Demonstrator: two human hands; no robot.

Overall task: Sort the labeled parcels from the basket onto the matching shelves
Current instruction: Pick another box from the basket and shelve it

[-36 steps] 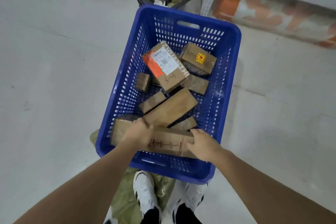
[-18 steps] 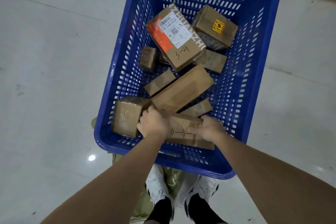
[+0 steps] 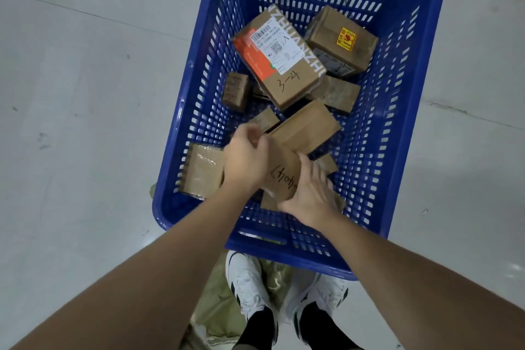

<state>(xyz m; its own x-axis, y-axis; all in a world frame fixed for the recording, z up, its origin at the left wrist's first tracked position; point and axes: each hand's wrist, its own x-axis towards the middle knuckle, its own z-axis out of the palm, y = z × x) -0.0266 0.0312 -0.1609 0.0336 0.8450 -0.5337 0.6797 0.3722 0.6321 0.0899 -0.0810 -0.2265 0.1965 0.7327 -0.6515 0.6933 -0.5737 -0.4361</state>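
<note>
Several cardboard parcels lie jumbled in a big blue plastic basket [image 3: 181, 133] on a pale floor, seen from above over a person's two bare arms. Largest among them is a box with an orange stripe and a printed label [image 3: 279, 55], hand-marked "3-24", at the far end beside a box with a yellow sticker [image 3: 339, 41]. Nearer the person, both hands grip a flat brown parcel [image 3: 284, 170] tilted up on edge near the basket's near wall, handwriting on its face, too smeared to read. Left hand [image 3: 245, 159] curls its fingers over the top left corner; right hand [image 3: 311, 193] wraps the lower right edge, thumb across the face. It looks light and stiff, probably a slim carton; taped faces may be slick, so opposite edges seem the safest hold.
</note>
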